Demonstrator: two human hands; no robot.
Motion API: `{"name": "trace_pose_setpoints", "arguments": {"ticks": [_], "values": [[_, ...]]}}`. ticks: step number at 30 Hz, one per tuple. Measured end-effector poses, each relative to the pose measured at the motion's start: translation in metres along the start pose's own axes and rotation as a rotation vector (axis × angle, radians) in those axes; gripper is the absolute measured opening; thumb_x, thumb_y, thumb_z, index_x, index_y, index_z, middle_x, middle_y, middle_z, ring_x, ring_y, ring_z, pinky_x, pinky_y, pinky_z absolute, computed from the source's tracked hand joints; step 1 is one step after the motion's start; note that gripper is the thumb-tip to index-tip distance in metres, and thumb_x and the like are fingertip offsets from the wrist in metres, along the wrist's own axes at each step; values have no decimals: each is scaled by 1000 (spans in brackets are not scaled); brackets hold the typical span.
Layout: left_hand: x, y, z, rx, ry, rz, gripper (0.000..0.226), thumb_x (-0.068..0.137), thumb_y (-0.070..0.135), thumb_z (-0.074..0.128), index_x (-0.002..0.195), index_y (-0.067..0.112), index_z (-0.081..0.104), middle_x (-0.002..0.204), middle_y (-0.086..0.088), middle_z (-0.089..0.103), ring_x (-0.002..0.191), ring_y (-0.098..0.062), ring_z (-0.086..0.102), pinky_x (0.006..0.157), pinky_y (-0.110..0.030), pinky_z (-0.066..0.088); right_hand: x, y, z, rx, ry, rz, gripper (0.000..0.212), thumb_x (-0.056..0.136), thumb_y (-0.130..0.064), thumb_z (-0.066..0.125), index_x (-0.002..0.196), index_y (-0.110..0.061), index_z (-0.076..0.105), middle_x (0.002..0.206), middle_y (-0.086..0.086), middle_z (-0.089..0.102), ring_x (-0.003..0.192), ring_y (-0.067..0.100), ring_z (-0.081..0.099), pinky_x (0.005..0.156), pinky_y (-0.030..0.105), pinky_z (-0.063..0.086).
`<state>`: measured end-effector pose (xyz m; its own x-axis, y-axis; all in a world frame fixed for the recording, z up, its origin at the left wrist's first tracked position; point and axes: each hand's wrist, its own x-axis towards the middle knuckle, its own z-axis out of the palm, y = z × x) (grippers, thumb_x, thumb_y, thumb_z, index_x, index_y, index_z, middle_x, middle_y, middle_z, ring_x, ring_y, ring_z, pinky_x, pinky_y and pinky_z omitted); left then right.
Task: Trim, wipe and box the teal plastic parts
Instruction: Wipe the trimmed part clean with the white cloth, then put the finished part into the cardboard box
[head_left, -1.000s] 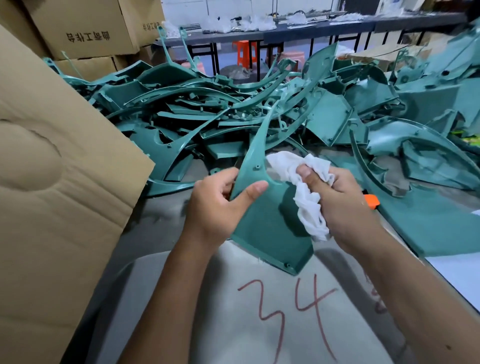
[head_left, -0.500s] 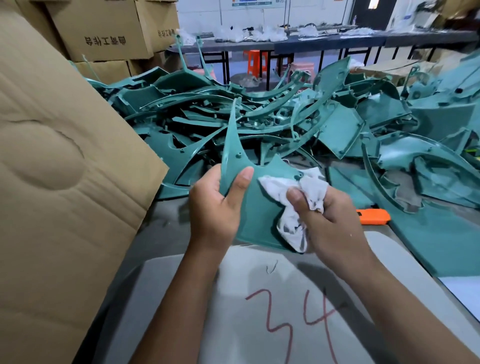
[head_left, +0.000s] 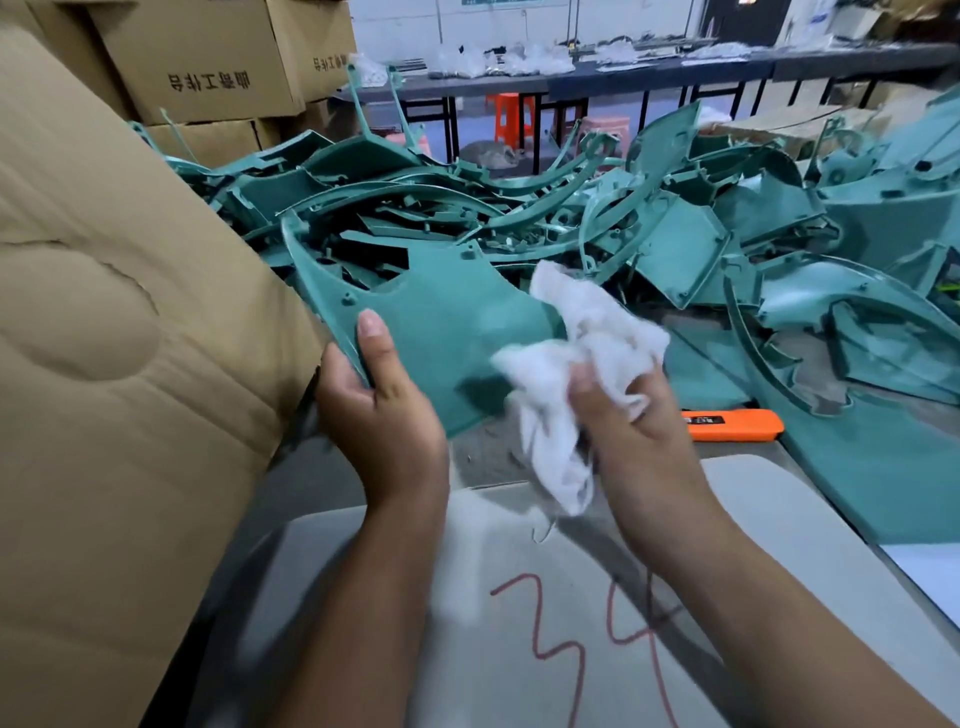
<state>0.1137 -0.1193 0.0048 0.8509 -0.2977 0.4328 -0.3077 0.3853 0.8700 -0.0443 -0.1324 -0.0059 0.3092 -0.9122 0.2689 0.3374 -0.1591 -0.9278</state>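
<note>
Progress, as judged from the bench: one teal part (head_left: 447, 332) is in the wiping step; boxing of it is not yet done, and whether it is already trimmed cannot be told.

At the left edge of the bench a large cardboard carton (head_left: 130, 364) leans in, probably the receiving box; its inside is hidden. Its wall stands just beside the held part and narrows the working room on that side.

The left hand (head_left: 382, 415) grips the part by its lower left edge, thumb on the upper face, fingers curled underneath. The part is raised off the bench, tilted, over the near centre.

The right hand (head_left: 628, 441) clenches a crumpled white cloth (head_left: 582, 353), which touches the right edge of the part.

Behind, a tangled pile of teal parts (head_left: 519, 218) fills the far side of the bench from left to right. Most of the task therefore appears to remain.

An orange knife (head_left: 732, 424), likely the trimming tool, lies on the bench just right of the right hand. More teal panels (head_left: 857, 322) crowd the right edge.
</note>
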Motion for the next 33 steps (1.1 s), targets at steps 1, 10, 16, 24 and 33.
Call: {"name": "trace_pose_setpoints", "arguments": {"ticks": [1,10,16,24,33], "values": [[-3,-1,2,20,13,-19,30,108,29,46,86,11,55,75,11,58,66,1,53,67,-26,46,-1,1,3,-73,-32,-31,23,95,-30,69,109,-12,69,85,-7,79,81,6,76,68,14,55],[-16,15,1,122,-208,255,33,109,27,41,78,19,41,61,14,39,56,-3,37,53,-24,32,11,-3,-13,-618,219,-291,57,106,-43,55,62,-13,36,48,6,36,48,16,32,50,30,28],[-6,21,-11,187,-103,397,35,108,24,41,74,16,33,59,12,29,53,-2,29,52,-26,24,15,0,-18,-697,419,-477,50,107,-43,49,59,-33,41,49,-11,49,47,1,45,49,17,29],[3,20,-14,40,130,59,44,107,27,42,70,4,44,59,8,46,57,-5,39,58,-28,37,6,-19,-43,-621,-302,-295,44,96,-58,58,74,-21,66,66,-8,64,55,6,58,49,23,45],[-4,43,3,65,54,-50,46,104,25,43,62,22,24,50,11,24,55,-9,21,55,-32,21,14,-20,-42,-615,128,-355,59,103,-59,45,74,-9,61,67,4,54,64,20,52,58,40,40]]}}
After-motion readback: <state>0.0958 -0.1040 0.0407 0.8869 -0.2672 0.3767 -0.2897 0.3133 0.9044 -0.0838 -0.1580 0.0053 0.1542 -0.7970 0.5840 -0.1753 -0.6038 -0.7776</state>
